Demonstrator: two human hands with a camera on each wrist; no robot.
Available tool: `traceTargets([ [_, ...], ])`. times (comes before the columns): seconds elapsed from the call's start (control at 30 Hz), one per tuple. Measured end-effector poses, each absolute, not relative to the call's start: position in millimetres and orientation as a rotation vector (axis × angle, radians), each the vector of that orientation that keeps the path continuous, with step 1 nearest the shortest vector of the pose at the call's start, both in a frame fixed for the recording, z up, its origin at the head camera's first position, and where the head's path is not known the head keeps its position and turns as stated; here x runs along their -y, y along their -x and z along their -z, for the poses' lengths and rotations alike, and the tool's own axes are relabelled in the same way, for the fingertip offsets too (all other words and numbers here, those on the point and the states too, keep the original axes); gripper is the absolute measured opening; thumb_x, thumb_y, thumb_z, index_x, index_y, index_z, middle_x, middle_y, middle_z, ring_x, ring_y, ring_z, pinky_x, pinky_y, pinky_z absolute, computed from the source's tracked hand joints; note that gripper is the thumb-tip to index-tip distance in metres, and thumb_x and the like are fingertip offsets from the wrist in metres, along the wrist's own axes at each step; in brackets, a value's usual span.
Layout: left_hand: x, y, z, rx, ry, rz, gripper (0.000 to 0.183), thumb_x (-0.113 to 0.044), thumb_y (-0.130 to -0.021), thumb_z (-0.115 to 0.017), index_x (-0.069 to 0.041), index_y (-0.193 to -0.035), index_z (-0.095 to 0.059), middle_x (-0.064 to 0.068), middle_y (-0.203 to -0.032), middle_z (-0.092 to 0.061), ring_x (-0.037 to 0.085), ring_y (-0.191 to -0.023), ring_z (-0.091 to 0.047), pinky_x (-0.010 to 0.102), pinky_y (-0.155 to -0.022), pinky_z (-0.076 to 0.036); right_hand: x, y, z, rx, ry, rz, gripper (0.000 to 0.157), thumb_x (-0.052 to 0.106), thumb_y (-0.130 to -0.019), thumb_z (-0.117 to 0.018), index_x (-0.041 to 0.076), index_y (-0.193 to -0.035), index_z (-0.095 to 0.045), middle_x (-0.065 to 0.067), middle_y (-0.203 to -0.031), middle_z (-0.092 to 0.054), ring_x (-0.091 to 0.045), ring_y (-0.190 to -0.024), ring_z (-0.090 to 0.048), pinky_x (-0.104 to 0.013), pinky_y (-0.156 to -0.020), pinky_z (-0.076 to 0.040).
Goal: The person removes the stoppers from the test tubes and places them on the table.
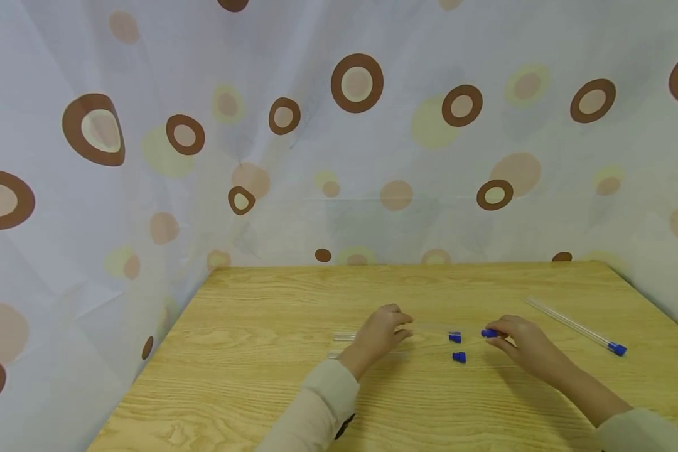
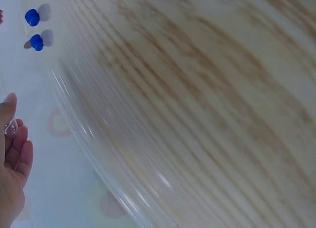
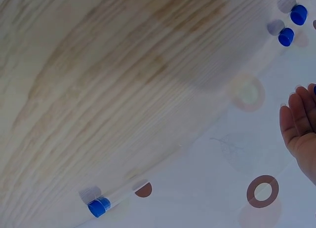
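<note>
My left hand (image 1: 380, 333) pinches a clear tube above the table; its transparent end (image 2: 11, 128) shows between thumb and fingers in the left wrist view, while most of its length is hard to make out. Across from it, my right hand (image 1: 522, 345) holds a blue cap (image 1: 489, 333) between thumb and fingertips, apart from the tube. Between the hands, two loose blue caps lie on the table, a farther cap (image 1: 454, 337) and a nearer cap (image 1: 459, 357). Clear tubes (image 1: 344, 336) lie under and beside my left hand, partly hidden by it.
On the right of the wooden table (image 1: 231, 389) lies a clear tube (image 1: 567, 321) with a blue cap (image 1: 617, 348) on its near end. A patterned curtain (image 1: 294, 232) hangs behind the table and along its sides.
</note>
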State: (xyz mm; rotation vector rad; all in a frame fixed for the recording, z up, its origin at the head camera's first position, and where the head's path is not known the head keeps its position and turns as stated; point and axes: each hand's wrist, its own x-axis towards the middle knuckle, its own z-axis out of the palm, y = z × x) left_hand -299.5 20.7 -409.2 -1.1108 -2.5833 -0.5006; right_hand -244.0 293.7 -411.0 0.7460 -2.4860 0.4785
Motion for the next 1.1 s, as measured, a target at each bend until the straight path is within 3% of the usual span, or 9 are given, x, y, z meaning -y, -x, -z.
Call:
traceTargets([
  [1.1,11,291,401,2.575,1.107,0.5,0.023,-0.016,-0.084,-0.067,-0.003,-0.103,-0.069,0.005,-0.095,-0.064,0.013,-0.085,-0.061,0.008,-0.071,-0.048,-266,246,408,2.425,-0.819,-0.531,0.018,-0.005,-0.07,-0.073,0.003,-0.085,-0.067,0.005,-0.078,-0.061,-0.001,-0.07,-0.054,-0.019,-0.056,-0.05],
])
